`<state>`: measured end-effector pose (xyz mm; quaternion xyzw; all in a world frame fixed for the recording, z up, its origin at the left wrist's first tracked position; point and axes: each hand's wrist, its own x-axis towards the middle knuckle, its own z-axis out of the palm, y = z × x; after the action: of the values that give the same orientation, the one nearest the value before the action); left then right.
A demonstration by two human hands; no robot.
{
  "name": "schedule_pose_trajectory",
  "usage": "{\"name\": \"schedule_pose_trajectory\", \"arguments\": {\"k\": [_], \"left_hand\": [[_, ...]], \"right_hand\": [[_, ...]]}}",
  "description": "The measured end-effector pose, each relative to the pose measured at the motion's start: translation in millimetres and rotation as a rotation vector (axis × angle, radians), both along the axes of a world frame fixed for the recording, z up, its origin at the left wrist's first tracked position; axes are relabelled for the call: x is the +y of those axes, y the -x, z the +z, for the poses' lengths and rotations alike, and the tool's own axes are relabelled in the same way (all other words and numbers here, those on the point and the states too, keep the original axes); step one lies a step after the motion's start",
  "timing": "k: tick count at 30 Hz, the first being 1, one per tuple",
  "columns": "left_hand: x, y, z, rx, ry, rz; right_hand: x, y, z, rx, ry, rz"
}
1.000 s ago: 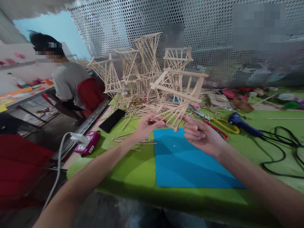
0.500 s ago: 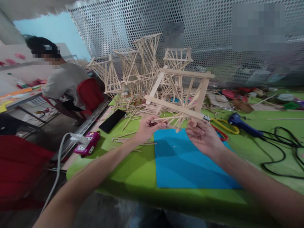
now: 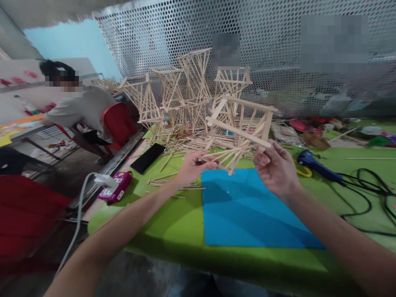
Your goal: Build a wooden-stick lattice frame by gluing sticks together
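Between my hands, a wooden stick frame (image 3: 238, 131) made of flat craft sticks and thin rods is held tilted above the table. My left hand (image 3: 195, 167) is closed on its lower left corner, thumb and fingers pinching the thin sticks. At the right end of the long flat stick, my right hand (image 3: 275, 167) grips the frame with bent fingers. Below lies a blue sheet (image 3: 247, 214). Several similar stick structures (image 3: 198, 78) stand behind, over a heap of loose sticks (image 3: 198, 142).
On the green tabletop (image 3: 148, 227) lie a black phone (image 3: 147, 158), a pink power socket (image 3: 116, 187), a blue glue gun (image 3: 318, 165) with a black cord, and loose sticks (image 3: 173, 185). A person (image 3: 80, 103) sits at the left by a red chair (image 3: 119, 123). Perforated metal mesh (image 3: 272, 49) rises behind.
My right hand has shifted right along the frame to the end of the flat stick. The frame has turned, its right side lower. My left hand keeps its hold.
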<state>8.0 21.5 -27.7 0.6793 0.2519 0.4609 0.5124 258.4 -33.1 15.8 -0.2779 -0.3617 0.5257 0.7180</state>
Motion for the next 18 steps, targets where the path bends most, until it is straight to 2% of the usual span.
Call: {"name": "schedule_pose_trajectory", "arguments": {"k": [9, 14, 18], "left_hand": [[4.7, 0.9, -7.5, 0.009, 0.003, -0.057], [4.0, 2.2, -4.5, 0.029, -0.023, -0.035], [2.9, 3.8, 1.2, 0.14, -0.079, 0.042]], "right_hand": [[3.4, 0.2, -2.7, -0.054, 0.007, -0.028], [4.3, -0.1, -3.4, -0.054, -0.003, -0.033], [4.4, -0.4, -2.0, -0.054, -0.038, -0.069]]}}
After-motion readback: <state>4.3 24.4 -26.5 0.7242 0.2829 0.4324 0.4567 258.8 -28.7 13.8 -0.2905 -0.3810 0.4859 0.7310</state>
